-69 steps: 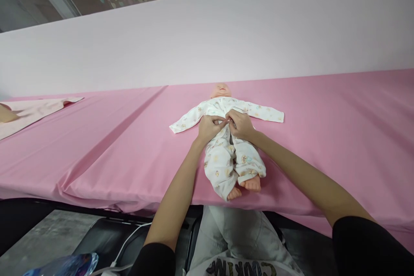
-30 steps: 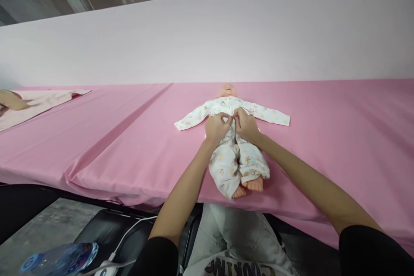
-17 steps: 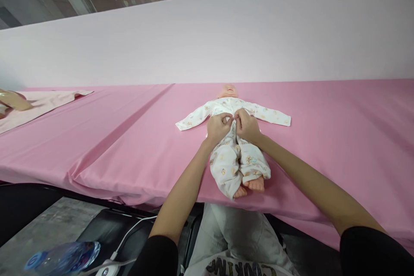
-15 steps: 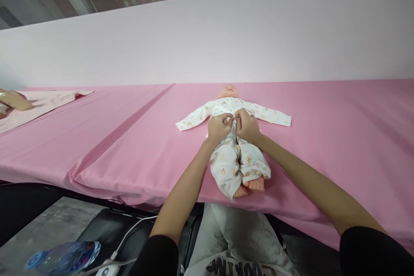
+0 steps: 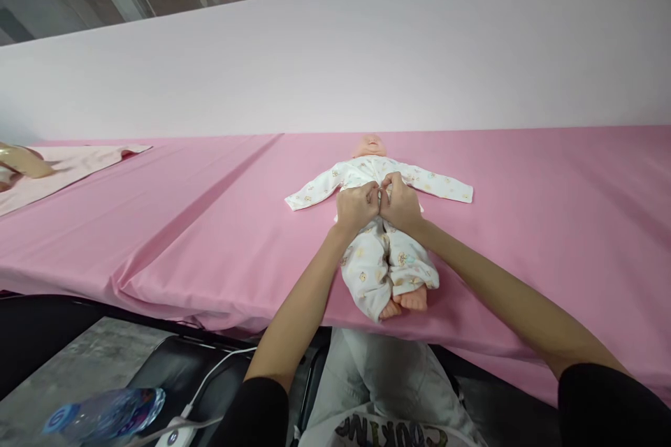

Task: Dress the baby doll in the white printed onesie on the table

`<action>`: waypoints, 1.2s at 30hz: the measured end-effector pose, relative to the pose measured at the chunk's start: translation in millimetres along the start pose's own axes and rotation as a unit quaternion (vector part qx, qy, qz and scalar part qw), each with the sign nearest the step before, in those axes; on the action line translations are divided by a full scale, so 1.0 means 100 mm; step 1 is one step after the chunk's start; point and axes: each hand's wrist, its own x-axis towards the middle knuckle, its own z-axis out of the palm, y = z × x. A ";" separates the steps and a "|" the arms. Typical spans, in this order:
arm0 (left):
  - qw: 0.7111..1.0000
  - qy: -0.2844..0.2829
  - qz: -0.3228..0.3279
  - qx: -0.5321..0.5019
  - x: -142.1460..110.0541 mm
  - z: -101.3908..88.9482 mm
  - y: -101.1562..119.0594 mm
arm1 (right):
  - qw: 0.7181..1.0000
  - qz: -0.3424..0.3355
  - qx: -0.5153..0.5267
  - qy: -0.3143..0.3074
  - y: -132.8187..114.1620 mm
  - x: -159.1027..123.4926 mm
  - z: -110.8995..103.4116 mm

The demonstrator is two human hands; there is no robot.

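A baby doll (image 5: 371, 145) lies on its back on the pink table cover, its head toward the wall and its bare feet toward me. White baby clothes (image 5: 365, 267) with a small print dress it, the sleeves spread out to both sides. Over the doll's middle, my left hand (image 5: 358, 206) and my right hand (image 5: 399, 202) meet, fingers pinched together on the front of the garment. The knuckles touch or nearly touch. Whatever fastening lies between the fingertips is hidden.
The pink cover (image 5: 210, 223) runs along a white wall (image 5: 335, 70). At far left, part of another doll (image 5: 26, 162) rests on a pale cloth (image 5: 78, 167). Below stand a black chair (image 5: 172, 370), a water bottle (image 5: 107, 412) and a power strip (image 5: 177, 435) with a white cable.
Both hands stay at the doll's middle. The small gap between their fingers has closed, and the right fingers have shifted slightly. The doll has not moved.
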 end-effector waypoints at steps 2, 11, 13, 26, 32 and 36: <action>1.000 -0.002 -0.011 -0.005 0.01 -0.01 0.01 | 1.000 0.011 0.014 0.016 -0.03 -0.01 0.01; 0.996 -0.036 -0.047 -0.073 0.06 -0.06 0.05 | 0.996 0.051 0.054 0.050 -0.05 -0.04 0.05; 0.995 -0.036 -0.053 -0.071 0.05 -0.06 0.06 | 0.996 0.053 0.053 0.050 -0.05 -0.04 0.05; 0.987 -0.038 -0.105 -0.113 0.05 -0.05 0.09 | 0.986 0.081 0.129 0.064 0.01 -0.04 0.08; 0.989 -0.044 -0.083 -0.113 0.05 -0.05 0.10 | 0.982 0.091 0.151 0.074 0.03 -0.04 0.08; 0.985 -0.021 -0.084 -0.149 0.07 -0.04 0.05 | 0.978 0.078 0.179 0.076 0.03 -0.06 0.07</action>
